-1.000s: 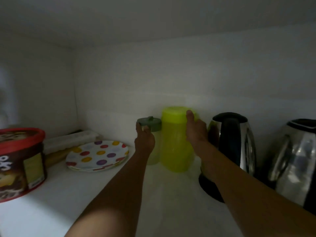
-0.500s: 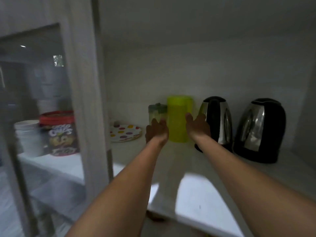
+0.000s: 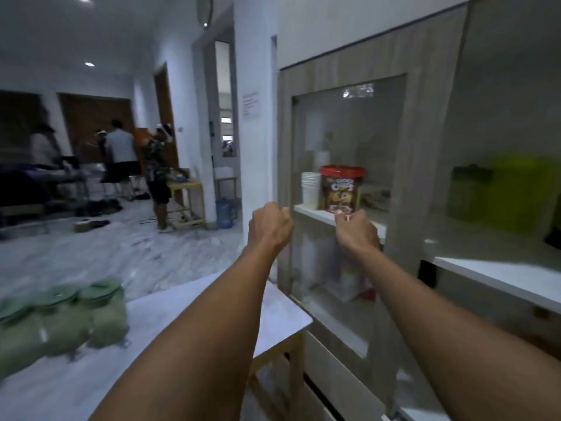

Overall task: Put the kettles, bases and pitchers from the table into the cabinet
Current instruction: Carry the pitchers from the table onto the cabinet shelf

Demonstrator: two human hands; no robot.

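both hands have pulled back out of the cabinet [image 3: 431,123]. left hand [image 3: 270,223] and right hand [image 3: 356,230] are curled and empty, since the yellow pitcher [image 3: 513,192] stands on its shelf [image 3: 501,270]. green-lidded pitchers [image 3: 60,317] wait on the counter [image 3: 273,314], likely next.

White walls [image 3: 255,56], pale marbled floor [image 3: 106,256], ceiling spotlights [image 3: 89,64]; far doors [image 3: 91,123] seemingly wooden.

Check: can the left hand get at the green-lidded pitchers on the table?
Likely yes. The left hand holds nothing, and nothing stands between it and the green-lidded pitchers, which sit on the table down to its left.
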